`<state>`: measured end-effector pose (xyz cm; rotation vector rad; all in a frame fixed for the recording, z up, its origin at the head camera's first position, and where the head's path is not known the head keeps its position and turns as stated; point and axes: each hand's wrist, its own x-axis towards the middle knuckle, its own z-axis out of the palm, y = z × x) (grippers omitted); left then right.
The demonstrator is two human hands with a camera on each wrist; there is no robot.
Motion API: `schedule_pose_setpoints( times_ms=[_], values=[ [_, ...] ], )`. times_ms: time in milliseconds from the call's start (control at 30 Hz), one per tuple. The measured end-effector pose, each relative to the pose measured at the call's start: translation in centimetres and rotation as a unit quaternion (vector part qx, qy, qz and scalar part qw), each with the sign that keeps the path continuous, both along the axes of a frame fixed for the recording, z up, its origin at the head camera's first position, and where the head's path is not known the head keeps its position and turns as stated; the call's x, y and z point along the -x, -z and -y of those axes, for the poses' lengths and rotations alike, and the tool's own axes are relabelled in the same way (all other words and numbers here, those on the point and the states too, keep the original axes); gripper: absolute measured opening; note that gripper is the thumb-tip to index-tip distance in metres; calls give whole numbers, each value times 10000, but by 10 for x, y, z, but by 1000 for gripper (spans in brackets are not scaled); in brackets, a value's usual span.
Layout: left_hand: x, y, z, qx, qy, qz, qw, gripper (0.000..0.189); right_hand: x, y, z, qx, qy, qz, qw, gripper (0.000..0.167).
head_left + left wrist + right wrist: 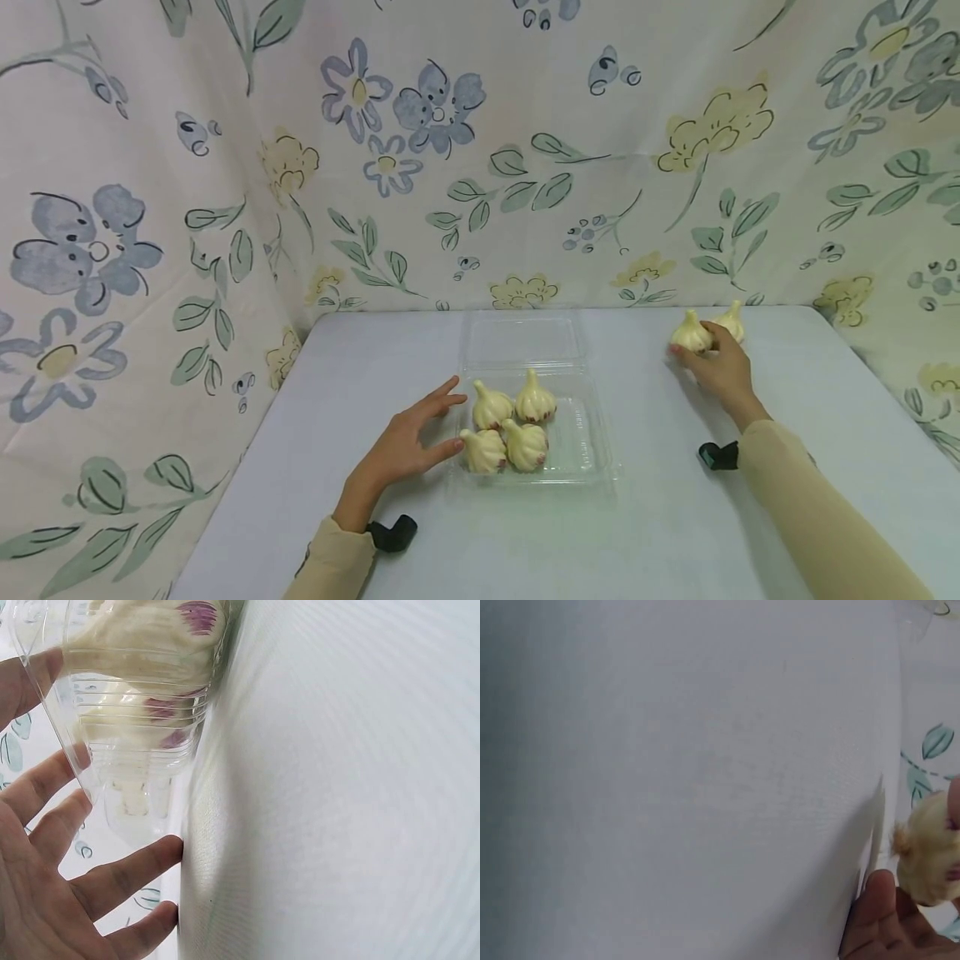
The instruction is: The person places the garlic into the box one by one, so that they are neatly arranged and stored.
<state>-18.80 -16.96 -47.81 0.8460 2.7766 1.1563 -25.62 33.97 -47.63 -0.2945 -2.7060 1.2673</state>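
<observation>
At the far right of the table, my right hand point(726, 368) pinches a garlic bulb point(688, 331), pale cream with its stem up. A second garlic bulb point(732, 322) stands just behind that hand, partly hidden by it. The right wrist view shows the root end of the held bulb point(926, 851) between the fingers. My left hand point(401, 442), fingers spread, touches the left edge of a clear plastic clamshell box point(600, 442). Several garlic bulbs point(527, 446) sit in the box's left part. From the left wrist, their purple-streaked sides show through the ribbed wall point(142, 694).
The box's clear lid point(521, 340) lies folded back toward the rear edge. A white cloth covers the table point(660, 517). Floral curtains point(495, 167) hang behind it and along both sides. A black camera mount sits at each wrist.
</observation>
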Motion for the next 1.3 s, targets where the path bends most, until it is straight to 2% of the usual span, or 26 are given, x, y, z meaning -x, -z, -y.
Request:
schedule_pose_setpoints(
  times_ms=[300, 500, 733, 1300],
  values=[
    [1, 2, 1, 6, 30, -48, 10000, 64, -5, 1, -2, -7, -187, 114, 9998, 91],
    [0, 0, 0, -8, 42, -57, 10000, 64, -7, 2, -3, 4, -126, 139, 9998, 90],
    [0, 0, 0, 16, -5, -37, 10000, 64, -10, 3, -3, 128, -51, 70, 9999, 90],
    [1, 2, 1, 16, -31, -59, 10000, 64, -19, -3, 1, 217, -245, -124, 9994, 86]
  ],
)
